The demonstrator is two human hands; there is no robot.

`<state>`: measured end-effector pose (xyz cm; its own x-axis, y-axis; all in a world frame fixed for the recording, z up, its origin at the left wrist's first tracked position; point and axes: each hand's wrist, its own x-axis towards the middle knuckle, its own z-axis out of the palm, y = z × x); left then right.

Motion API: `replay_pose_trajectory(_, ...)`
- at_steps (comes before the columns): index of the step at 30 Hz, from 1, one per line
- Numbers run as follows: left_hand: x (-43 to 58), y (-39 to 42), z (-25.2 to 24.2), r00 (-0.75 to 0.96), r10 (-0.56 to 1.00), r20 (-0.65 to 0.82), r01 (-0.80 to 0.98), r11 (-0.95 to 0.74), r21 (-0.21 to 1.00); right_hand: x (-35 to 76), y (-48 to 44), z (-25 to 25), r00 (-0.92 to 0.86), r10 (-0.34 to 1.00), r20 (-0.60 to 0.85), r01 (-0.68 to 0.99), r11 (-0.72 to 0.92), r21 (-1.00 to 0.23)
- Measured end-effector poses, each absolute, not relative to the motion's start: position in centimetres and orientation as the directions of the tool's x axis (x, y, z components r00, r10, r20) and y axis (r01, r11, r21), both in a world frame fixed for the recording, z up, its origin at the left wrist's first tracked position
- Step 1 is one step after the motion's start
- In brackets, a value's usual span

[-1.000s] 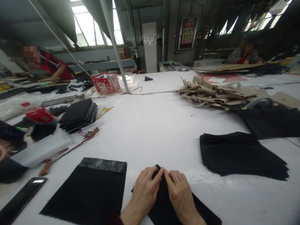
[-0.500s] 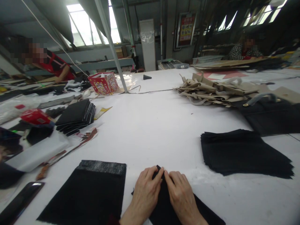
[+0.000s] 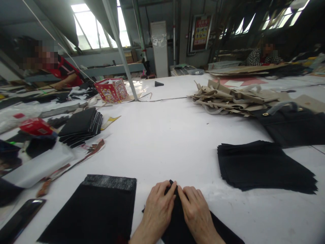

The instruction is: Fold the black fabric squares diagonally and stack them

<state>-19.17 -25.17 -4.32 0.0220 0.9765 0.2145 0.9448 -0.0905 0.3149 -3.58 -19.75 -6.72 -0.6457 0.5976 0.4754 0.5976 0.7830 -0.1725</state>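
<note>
A black fabric piece (image 3: pixel 177 227) lies at the near edge of the white table (image 3: pixel 162 142), its tip gripped by the curled left hand (image 3: pixel 158 210) and right hand (image 3: pixel 196 211), both placed as a moment earlier. One black stack (image 3: pixel 101 206) lies to the left, another black stack (image 3: pixel 264 166) to the right.

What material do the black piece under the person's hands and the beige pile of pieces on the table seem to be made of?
The black piece looks like matte fabric, perhaps canvas: no shine and a soft drape. The beige pile looks like stiffer fabric or faux leather, since it holds curled folds; from here I cannot tell which.
</note>
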Motion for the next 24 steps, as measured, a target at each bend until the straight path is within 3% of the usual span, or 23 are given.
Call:
replay_pose_trajectory(11, -19.3, -25.3, -4.9, -0.020, 0.973, 0.229, 0.951, -0.052, 0.305, -3.6, -19.7, -6.8, -0.652, 0.602, 0.461, 0.600, 0.781, -0.172)
replay_pose_trajectory(18, -19.9, -25.2, -4.6, -0.082, 0.963, 0.255, 0.909, -0.033, 0.415, -3.7, -19.8, -6.5, -0.630, 0.589, 0.507, 0.600, 0.783, -0.165)
replay_pose_trajectory(24, -19.7, -24.9, -3.4, -0.002, 0.987, 0.158, 0.967, -0.038, 0.251, -3.6, -19.7, -6.6, -0.632, 0.588, 0.505, 0.597, 0.785, -0.166)
